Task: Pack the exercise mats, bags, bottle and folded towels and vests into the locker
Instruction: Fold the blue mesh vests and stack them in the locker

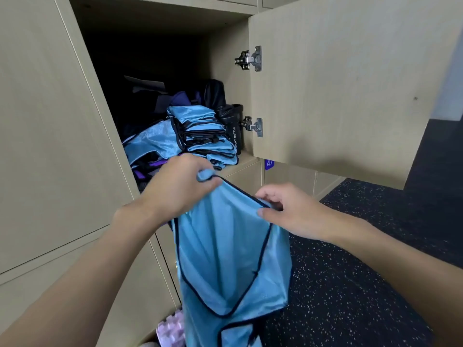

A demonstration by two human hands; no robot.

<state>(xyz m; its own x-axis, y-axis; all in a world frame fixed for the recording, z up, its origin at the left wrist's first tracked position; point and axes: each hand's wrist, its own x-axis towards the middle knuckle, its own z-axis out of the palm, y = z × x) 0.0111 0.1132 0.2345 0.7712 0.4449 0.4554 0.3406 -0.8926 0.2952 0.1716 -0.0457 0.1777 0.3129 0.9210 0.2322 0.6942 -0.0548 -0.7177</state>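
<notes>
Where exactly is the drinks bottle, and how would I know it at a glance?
Look into the open locker and follow its floor to the right wall, just by the lower door hinge. There the bottle stands upright beside the stack of folded blue vests. It alone is black with white lettering down its side.

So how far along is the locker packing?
Looks mostly done. In the locker: a stack of folded vests, the bottle beside it and dark bags behind.

In hand: the left hand and right hand grip one blue vest, which hangs unfolded outside.

Left: fold and shelve it. A loose vest inside looks unfolded, and a lilac ridged item lies low by the lockers.
</notes>
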